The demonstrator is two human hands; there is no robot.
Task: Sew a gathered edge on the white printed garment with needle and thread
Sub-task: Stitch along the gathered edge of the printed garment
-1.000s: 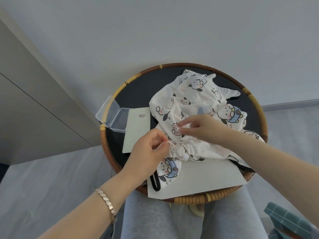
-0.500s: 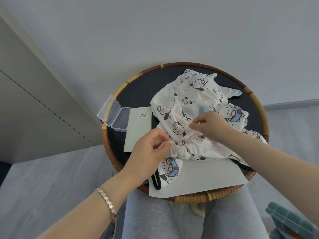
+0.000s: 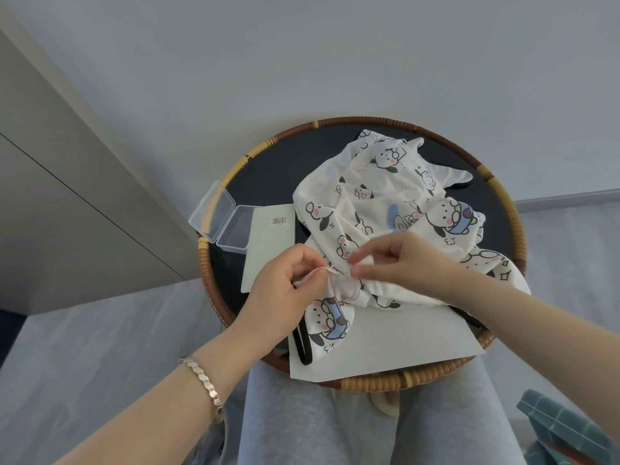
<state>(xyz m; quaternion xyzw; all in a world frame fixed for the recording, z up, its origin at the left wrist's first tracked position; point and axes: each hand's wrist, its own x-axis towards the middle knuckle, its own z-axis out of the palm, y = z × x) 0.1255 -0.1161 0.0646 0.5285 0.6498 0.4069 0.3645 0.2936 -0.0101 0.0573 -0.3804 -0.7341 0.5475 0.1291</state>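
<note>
Obs.: half a second earlier the right hand [image 3: 402, 260] was lifted away to the upper right of the gather, fingers pinched, consistent with drawing a stitch tight. It had now come back down, fingertips meeting the bunched edge just beside the left hand [image 3: 288, 283]. I read this as one stitch pulled through and the next being set; the gather looked slightly tighter than a second before.

Grip state: left grip was clenched on the puckered edge of the white printed garment [image 3: 369, 203], thumb and forefinger pinching it. Right grip was motion-blurred; I could not tell whether it held the needle or was merely touching cloth. Neither needle nor thread could be made out.

Garment location: heaped over the right half of the round bench [image 3: 268, 169], its gathered edge at the near side, between the two hands.

Surroundings: an open clear plastic box [image 3: 221, 219] at the left rim, a white card [image 3: 268, 243] beside it, a paper sheet [image 3: 385, 344] under the garment's near end, and a black strap [image 3: 302, 344] just below the left hand. The strap and loose folds lay closest to the stitching line and might have snagged the thread.
</note>
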